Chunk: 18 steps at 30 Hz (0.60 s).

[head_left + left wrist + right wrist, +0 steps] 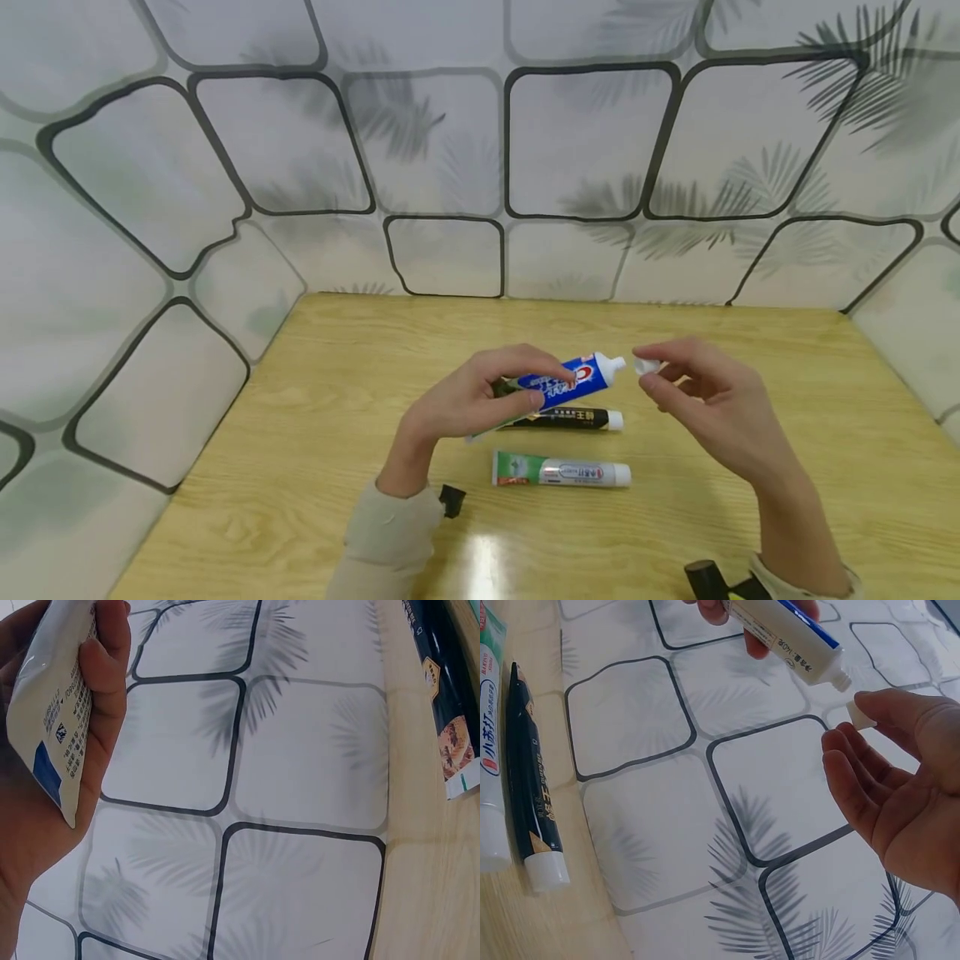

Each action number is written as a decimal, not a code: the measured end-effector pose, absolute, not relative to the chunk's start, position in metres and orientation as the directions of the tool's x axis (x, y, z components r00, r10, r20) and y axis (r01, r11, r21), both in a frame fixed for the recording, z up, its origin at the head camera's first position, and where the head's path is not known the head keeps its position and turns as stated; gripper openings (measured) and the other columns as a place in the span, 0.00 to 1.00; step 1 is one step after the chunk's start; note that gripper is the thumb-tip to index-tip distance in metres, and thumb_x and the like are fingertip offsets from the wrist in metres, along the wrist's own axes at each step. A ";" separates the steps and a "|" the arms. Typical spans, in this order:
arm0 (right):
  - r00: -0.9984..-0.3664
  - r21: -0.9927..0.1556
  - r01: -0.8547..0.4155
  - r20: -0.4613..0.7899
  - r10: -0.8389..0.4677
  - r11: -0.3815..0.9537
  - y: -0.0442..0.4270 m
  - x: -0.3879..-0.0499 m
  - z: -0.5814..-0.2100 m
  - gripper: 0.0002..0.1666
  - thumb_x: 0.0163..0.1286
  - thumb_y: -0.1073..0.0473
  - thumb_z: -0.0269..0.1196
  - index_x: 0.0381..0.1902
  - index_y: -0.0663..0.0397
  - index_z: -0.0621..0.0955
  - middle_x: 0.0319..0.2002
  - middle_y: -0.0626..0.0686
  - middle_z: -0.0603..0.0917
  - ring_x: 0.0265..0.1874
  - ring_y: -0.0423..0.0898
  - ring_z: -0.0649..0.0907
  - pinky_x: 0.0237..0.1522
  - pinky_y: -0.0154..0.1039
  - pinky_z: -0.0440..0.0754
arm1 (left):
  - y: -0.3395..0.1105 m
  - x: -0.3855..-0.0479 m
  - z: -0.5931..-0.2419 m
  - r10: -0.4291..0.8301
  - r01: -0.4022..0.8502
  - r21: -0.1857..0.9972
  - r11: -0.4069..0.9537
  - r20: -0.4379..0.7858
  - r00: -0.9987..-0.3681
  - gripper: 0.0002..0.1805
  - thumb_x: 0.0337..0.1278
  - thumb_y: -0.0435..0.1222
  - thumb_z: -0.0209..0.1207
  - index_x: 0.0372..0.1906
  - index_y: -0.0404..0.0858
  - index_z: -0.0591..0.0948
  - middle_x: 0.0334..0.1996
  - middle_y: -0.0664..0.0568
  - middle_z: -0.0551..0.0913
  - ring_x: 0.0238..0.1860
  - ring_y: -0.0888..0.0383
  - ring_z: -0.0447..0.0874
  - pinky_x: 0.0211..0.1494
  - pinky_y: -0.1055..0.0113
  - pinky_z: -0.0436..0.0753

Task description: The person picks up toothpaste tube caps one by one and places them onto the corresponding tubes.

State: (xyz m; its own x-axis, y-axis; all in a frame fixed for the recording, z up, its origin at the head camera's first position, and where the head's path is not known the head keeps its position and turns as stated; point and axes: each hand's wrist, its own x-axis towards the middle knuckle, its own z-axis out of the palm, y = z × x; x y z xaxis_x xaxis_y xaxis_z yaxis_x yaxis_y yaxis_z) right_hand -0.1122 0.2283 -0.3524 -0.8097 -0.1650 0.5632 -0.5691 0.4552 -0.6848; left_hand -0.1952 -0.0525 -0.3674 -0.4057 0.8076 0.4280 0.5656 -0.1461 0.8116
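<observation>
My left hand (pixel 487 392) grips a blue and white toothpaste tube (pixel 566 382) above the table, its bare nozzle pointing right. In the right wrist view the threaded nozzle of the toothpaste tube (pixel 791 645) shows uncapped. Between thumb and forefinger, my right hand (pixel 708 400) pinches a small white cap (pixel 646 366), a short gap from the nozzle. Beneath the held tube lies a black toothpaste tube (pixel 577 418) with a white cap, partly hidden by the left hand. Nearer to me lies a green and white toothpaste tube (pixel 562 470), capped.
The tubes lie on a light wood table (pixel 315 467). A patterned wall covering (pixel 442 258) with dark outlines and leaf shapes rises behind the table and along its left side. Black strap parts show at the left sleeve (pixel 393 533) and the right cuff.
</observation>
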 end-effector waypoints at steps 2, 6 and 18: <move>-0.797 -0.671 -0.593 0.570 -0.203 0.445 0.230 -0.111 -0.352 0.23 0.62 0.80 0.64 0.54 0.59 0.83 0.43 0.46 0.82 0.32 0.38 0.81 0.29 0.29 0.81 | -0.053 -0.195 -0.366 0.814 0.583 0.798 -0.155 0.438 -0.383 0.17 0.69 0.26 0.54 0.60 0.33 0.78 0.58 0.43 0.78 0.49 0.54 0.77 0.45 0.62 0.83; -0.792 -0.678 -0.605 0.565 -0.232 0.417 0.230 -0.110 -0.352 0.23 0.62 0.81 0.62 0.53 0.62 0.83 0.43 0.47 0.82 0.31 0.40 0.81 0.30 0.30 0.82 | -0.055 -0.194 -0.362 0.818 0.624 0.764 -0.164 0.459 -0.347 0.17 0.68 0.24 0.54 0.59 0.31 0.79 0.58 0.43 0.79 0.52 0.54 0.78 0.50 0.61 0.82; -0.803 -0.650 -0.578 0.560 -0.204 0.493 0.224 -0.107 -0.352 0.23 0.57 0.80 0.66 0.48 0.58 0.81 0.38 0.45 0.83 0.31 0.37 0.81 0.33 0.26 0.80 | -0.057 -0.187 -0.357 0.836 0.657 0.744 -0.122 0.434 -0.337 0.17 0.68 0.26 0.55 0.60 0.32 0.79 0.58 0.44 0.79 0.57 0.56 0.78 0.56 0.61 0.80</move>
